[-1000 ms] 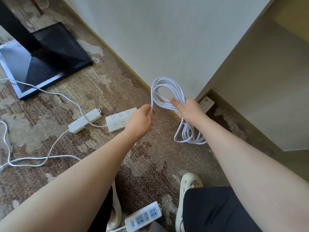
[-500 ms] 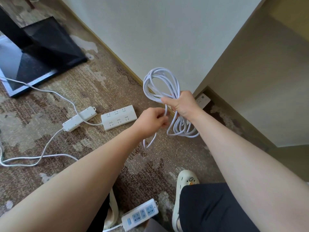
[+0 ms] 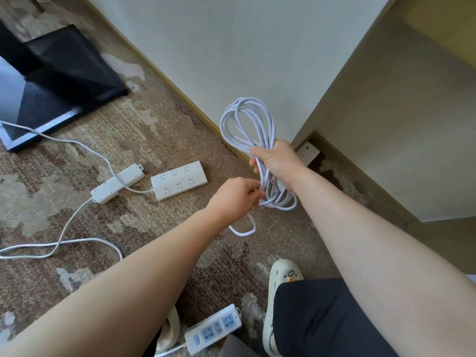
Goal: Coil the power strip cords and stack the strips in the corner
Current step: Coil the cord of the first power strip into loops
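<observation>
While the right hand [image 3: 279, 161] grips the coiled cord [image 3: 253, 140] above the carpet [image 3: 144, 228], the left hand [image 3: 235, 198] pinches its loose tail; wrapping it around seems next.

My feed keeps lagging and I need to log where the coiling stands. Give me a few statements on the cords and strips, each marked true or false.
1. The right hand grips the bundle of white looped cord. True.
2. The left hand rests flat on the patterned brown carpet. False: it is raised, its fingers pinching a strand at the bundle's lower loops.
3. The wide white six-outlet power strip lies on the carpet, untouched. True.
4. The narrow white power strip has its cord coiled. False: its cord trails loose across the carpet.
5. A white strip with blue outlets lies near the cream slipper. True.
</observation>
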A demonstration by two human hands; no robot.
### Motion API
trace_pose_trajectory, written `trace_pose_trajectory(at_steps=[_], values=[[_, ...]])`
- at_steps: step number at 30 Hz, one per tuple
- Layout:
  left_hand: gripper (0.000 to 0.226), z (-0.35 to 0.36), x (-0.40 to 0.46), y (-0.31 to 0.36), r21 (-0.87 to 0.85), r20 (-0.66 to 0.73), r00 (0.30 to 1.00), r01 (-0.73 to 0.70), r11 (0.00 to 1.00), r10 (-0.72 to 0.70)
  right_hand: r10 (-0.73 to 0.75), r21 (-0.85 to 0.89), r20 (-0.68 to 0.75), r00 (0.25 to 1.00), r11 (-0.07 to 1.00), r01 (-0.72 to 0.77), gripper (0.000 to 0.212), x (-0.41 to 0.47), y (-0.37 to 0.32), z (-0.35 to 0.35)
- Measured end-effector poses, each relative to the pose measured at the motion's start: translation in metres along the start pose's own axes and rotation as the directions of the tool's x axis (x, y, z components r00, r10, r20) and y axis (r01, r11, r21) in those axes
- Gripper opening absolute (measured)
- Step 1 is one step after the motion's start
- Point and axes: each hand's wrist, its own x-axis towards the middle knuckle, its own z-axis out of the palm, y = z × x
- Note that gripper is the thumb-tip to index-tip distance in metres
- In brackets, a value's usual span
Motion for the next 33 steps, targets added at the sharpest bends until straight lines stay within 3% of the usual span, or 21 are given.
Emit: trace_pose_trajectory(at_steps=[3,9,15,23,27,29,33], values=[[0.029,0.002,-0.001,-0.006,-0.001,-0.038,0.999,0.007,1.0,-0.007,0.02,0.133,0.004,1.0,0.991,-0.021,0.01,0.0,-0.002,0.002],[0.023,-0.009,-0.007,-0.022,0.012,0.011,1.0,0.019,1.0,-0.019,-0.031,0.236,-0.175,0.984,0.969,0.073,0.01,0.011,-0.003,-0.008],[0.005,-0.023,-0.015,-0.045,-0.151,0.109,0.991,0.092,0.984,-0.076,-0.1,0.136,-0.255,0.962,0.981,0.138,0.021,0.013,0.002,-0.026],[0.012,-0.049,-0.019,-0.052,-0.293,-0.068,0.98,0.161,0.942,-0.188,-0.113,-0.133,-0.311,0.944,0.988,0.074,0.03,0.013,0.004,-0.024],[0.012,-0.052,-0.021,-0.05,-0.543,-0.09,0.953,0.197,0.817,-0.289,-0.129,-0.174,-0.298,0.946,0.982,0.079,0.026,0.013,0.004,-0.022],[0.013,-0.056,-0.022,-0.053,-0.666,0.056,0.956,0.251,0.703,-0.288,-0.141,-0.193,-0.316,0.938,0.978,0.082,0.027,0.013,0.005,-0.023],[0.032,-0.061,-0.028,-0.06,-0.803,0.347,0.927,0.374,0.464,-0.144,-0.129,-0.202,-0.37,0.92,0.978,0.056,0.028,0.014,0.007,-0.028]])
